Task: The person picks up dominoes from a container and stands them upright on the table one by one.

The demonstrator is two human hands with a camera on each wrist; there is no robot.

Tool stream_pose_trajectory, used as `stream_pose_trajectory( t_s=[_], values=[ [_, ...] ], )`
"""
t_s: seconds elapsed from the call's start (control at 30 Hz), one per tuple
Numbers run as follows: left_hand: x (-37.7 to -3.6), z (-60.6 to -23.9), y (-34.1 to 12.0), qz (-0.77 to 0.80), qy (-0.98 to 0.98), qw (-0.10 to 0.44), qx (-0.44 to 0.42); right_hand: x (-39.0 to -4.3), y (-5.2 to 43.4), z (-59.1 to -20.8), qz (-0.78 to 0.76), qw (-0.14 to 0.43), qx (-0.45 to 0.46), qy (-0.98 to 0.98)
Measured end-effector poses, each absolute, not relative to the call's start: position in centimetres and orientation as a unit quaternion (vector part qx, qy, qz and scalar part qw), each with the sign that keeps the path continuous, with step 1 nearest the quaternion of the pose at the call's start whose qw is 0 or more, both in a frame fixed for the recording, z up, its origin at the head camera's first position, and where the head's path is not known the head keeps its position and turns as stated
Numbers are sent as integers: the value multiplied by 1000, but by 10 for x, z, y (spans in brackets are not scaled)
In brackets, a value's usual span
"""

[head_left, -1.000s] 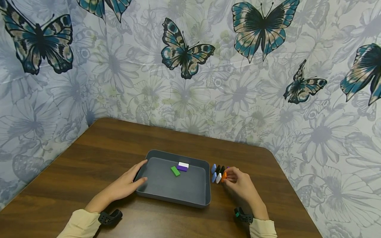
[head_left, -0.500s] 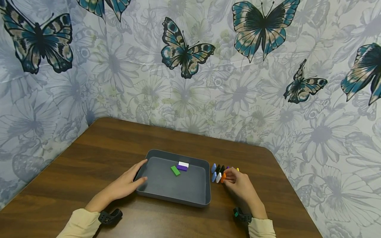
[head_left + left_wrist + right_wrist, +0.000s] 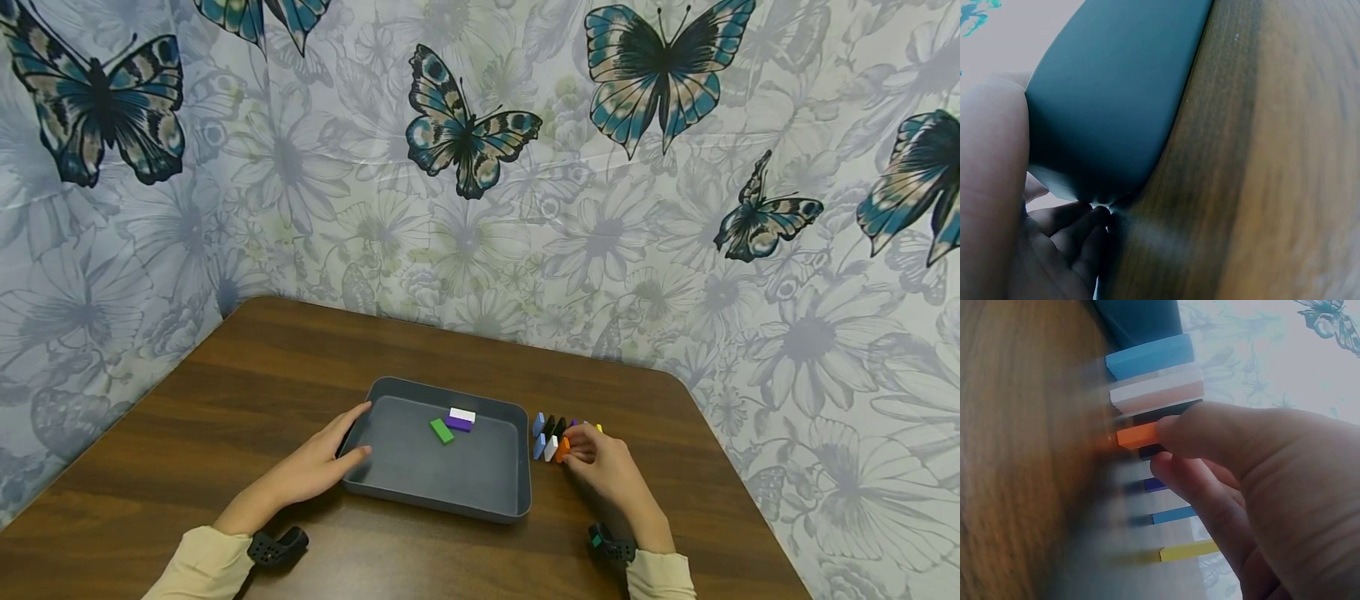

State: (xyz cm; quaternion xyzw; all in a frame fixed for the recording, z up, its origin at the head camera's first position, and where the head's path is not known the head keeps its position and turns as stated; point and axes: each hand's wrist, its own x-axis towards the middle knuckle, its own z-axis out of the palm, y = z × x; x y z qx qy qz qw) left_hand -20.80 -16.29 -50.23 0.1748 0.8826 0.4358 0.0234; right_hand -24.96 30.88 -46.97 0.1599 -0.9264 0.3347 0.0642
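My left hand (image 3: 307,467) holds the left side of a grey tray (image 3: 435,502), its thumb over the rim. In the left wrist view, other fingers (image 3: 1079,234) reach the tray's outer wall. Inside the tray lie a green block (image 3: 442,431), a purple block (image 3: 458,425) and a white block (image 3: 462,415). Right of the tray, my right hand (image 3: 609,467) pinches an orange block (image 3: 1136,435) between thumb and fingers. That block stands upright at the end of the front row, beside a white block (image 3: 551,449) and a light blue block (image 3: 539,447).
Behind the front row stand more upright blocks, among them a light blue block (image 3: 538,424), black blocks (image 3: 550,426) and a yellow block (image 3: 1188,550). My right hand partly hides this back row. The wooden table (image 3: 300,358) meets a butterfly-patterned backdrop (image 3: 480,250).
My right hand has shifted very slightly left with the orange block, and the yellow block now shows behind it. The left hand and tray have not visibly moved.
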Motion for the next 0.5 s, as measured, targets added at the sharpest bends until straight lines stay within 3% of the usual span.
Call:
stream_pose_trajectory(
  t_s=[0.5],
  values=[
    [-207, -500, -163, 431, 884, 20, 182, -246, 314, -460, 335, 110, 195, -915]
  ],
)
